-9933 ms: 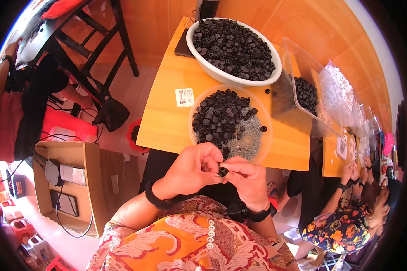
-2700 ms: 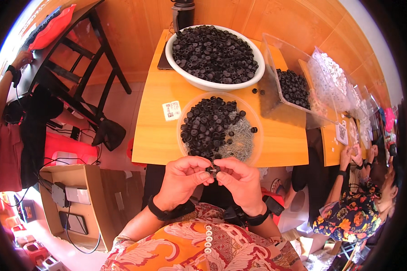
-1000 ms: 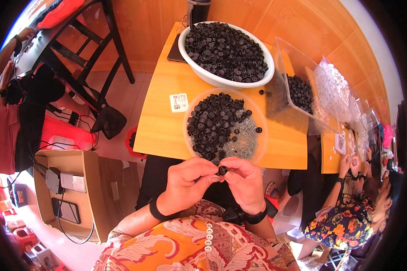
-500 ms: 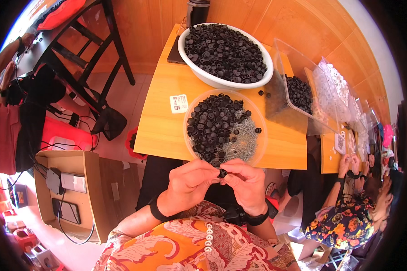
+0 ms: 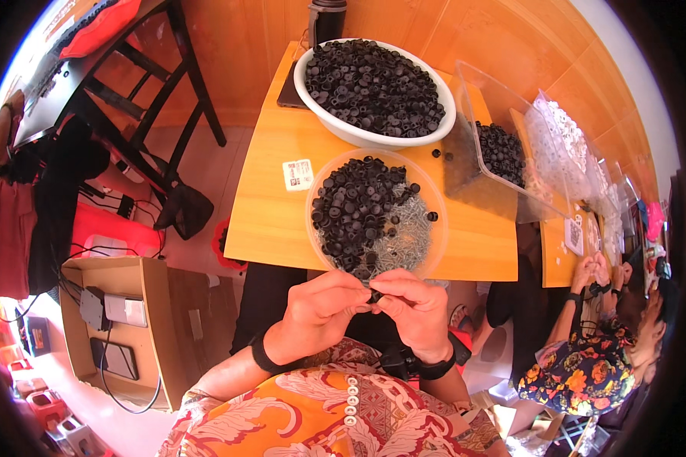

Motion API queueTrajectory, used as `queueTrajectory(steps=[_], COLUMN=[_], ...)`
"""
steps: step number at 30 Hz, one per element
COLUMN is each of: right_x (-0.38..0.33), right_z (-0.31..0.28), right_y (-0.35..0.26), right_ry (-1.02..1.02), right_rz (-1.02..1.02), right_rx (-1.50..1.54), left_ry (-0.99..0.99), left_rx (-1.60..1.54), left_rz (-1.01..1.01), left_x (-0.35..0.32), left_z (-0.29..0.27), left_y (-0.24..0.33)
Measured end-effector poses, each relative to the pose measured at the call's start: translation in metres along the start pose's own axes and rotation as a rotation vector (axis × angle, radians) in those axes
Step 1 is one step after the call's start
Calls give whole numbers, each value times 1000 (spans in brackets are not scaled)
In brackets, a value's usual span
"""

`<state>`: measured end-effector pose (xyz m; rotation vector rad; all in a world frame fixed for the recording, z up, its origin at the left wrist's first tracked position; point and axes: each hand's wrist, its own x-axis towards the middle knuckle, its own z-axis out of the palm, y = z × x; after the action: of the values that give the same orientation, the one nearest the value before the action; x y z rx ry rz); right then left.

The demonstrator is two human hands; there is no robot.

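My left hand (image 5: 320,314) and my right hand (image 5: 410,312) meet just below the table's near edge, fingertips pinched together on a small black cap (image 5: 373,297). Right above them a clear round dish (image 5: 427,247) holds a heap of black caps (image 5: 354,209) and a pile of silver screws (image 5: 400,244). Both wrists wear black bands.
A white bowl (image 5: 335,126) full of black caps stands at the back of the orange table (image 5: 270,217). A clear bin (image 5: 503,160) with more caps sits to the right. Another person (image 5: 594,350) works at the right. An open cardboard box (image 5: 122,320) lies on the floor at left.
Hands stay together at the same spot, fingers shifting slightly on the small black cap. The view has barely moved.
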<state>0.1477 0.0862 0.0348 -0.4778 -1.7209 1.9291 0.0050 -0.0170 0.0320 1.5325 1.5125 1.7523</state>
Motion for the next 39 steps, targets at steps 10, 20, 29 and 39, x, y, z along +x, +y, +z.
queueTrajectory(steps=[10, 20, 29, 39], right_x=[-1, -1, 0, -1], right_z=[7, 11, 13, 18], right_y=[-2, -4, 1, 13], right_ry=[7, -37, -26, 89], right_rz=[-67, -78, -100, -66], right_rx=[-15, 27, 98, 154], left_ry=[43, -55, -62, 19], left_rx=[-55, -725, -870, -865], left_rz=[3, -358, -285, -156], left_x=[-1, -2, -5, -9], left_z=[-2, -3, -2, 9], left_y=[-2, -10, -17, -37])
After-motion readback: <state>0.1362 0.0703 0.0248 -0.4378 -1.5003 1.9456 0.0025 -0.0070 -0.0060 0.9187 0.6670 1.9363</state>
